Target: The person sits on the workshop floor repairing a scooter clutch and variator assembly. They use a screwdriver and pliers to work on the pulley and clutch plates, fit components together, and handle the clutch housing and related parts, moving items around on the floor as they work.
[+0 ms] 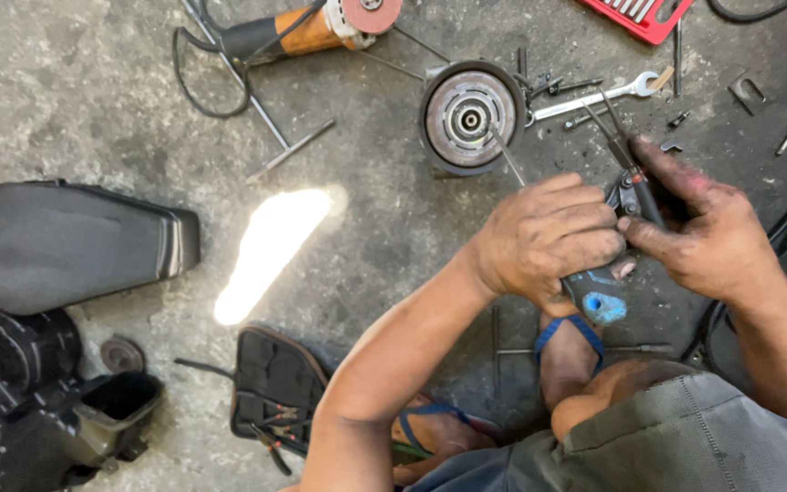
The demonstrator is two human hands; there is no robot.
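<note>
**Two hands on pliers above a concrete floor**

Knee (649, 401) in grey cloth lies nearest, low right. Just beyond it, the left hand (548, 239) curls its fingers tightly around a small dark part (594, 290) with a blue patch. Beside it, the right hand (708, 232) pinches the pliers (626, 169) between thumb and forefinger. Farther off, a round clutch drum (469, 117) and a wrench (594, 98) rest on the floor (93, 91).

You have almost no packaging in front of you. The one item is a red plastic tool case (641, 15), flat and rectangular, lying open at the far right edge of the concrete floor (84, 91), with pale metal pieces in its slots. No labels, signs or screens show.
</note>
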